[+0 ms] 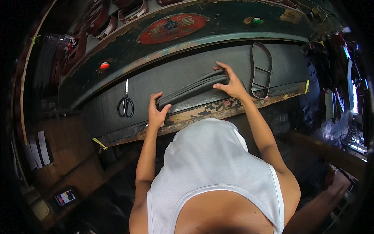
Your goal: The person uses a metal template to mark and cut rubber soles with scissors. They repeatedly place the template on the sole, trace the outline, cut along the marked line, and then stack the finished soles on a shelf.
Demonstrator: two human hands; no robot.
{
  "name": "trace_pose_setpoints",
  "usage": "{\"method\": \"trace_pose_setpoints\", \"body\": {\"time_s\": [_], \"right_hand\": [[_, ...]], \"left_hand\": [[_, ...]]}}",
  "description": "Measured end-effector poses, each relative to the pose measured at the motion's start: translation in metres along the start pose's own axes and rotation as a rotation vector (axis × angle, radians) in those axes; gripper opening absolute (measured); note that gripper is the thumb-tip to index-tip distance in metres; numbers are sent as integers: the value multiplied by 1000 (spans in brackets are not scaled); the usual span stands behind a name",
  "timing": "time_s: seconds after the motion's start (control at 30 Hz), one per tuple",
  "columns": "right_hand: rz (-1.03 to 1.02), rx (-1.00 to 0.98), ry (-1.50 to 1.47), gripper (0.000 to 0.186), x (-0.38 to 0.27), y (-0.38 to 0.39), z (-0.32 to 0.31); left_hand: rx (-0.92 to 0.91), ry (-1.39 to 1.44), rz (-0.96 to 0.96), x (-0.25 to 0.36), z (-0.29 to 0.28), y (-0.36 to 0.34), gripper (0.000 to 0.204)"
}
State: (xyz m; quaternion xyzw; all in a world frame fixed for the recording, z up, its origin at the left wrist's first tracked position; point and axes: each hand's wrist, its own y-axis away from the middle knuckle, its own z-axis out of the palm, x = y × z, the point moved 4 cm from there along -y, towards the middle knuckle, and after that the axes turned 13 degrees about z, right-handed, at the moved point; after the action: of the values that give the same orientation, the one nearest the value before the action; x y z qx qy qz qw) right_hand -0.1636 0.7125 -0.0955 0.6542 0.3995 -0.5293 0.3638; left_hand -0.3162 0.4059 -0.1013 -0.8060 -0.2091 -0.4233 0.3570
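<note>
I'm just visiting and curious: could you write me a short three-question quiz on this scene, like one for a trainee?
1. True or false: the left hand and the right hand hold the same dark stack.
2. Which lies just right of the right hand? A) scissors; B) sole-shaped metal frame; C) phone.
3. Fill in the colour: the left push button is ____.

Key: 1 true; 2 B; 3 red.

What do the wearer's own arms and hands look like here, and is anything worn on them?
Both the left hand and the right hand are ungloved. The arms are bare up to the shoulders, with no sleeves, beneath a plain white sleeveless top with a rounded neckline. Small jewellery would be hard to make out.
</note>
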Motion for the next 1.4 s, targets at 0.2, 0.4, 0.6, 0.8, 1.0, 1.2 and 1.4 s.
{"method": "trace_pose_setpoints", "body": {"time_s": [0.2, 0.4, 0.6, 0.8, 1.0, 1.2, 1.4], "right_hand": [[-55, 55, 193, 63, -10, -1, 1], [-166, 96, 227, 54, -21, 15, -9], [-63, 390, 14, 82, -3, 22, -2], [388, 256, -797, 75, 23, 52, 41], [334, 311, -1058, 64, 13, 75, 32], [351, 282, -805, 61, 20, 90, 30], [411, 273, -765, 65, 46, 101, 47]], "left_hand": [[78, -34, 21, -7, 15, 9, 50], [6, -173, 104, 23, 9, 13, 45], [-169, -165, -45, 40, 11, 3, 48], [-259, 32, -208, 100, 44, -27, 57], [-245, -303, 350, 180, -17, -165, 42], [448, -914, 506, 237, -116, -390, 68], [156, -851, 40, 203, -139, -464, 101]]}}
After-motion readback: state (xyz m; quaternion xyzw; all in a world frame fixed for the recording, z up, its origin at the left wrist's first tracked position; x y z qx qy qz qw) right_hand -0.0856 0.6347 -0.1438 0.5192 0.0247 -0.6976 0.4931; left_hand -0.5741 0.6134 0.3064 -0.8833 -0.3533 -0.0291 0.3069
